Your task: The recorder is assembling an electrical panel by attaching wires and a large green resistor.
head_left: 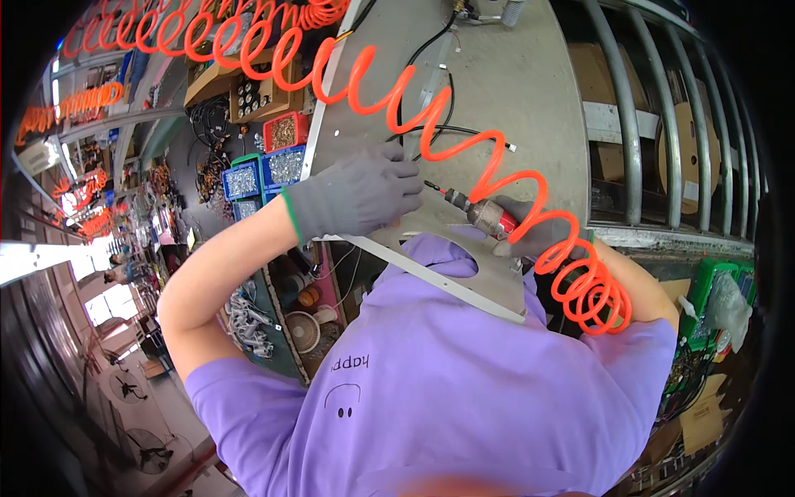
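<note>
My right hand (pixel 534 231), in a grey glove, is closed round a red and silver air screwdriver (pixel 494 221). The driver's bit points up and left toward my left hand (pixel 363 193). That hand wears a grey glove with a green cuff and rests over a grey sheet-metal panel (pixel 489 87), its fingers curled together. Whatever is in those fingers is hidden. An orange coiled air hose (pixel 443 128) runs across the view and passes in front of my right hand and wrist. A black cable (pixel 451 128) lies on the panel just beyond my left hand.
At left stand a red bin (pixel 286 130) and blue bins (pixel 284 166) of small metal parts. A barred metal rack (pixel 625 116) borders the right side. The panel's pale edge strip (pixel 439 282) crosses in front of my torso. Green crates (pixel 708 302) stand at lower right.
</note>
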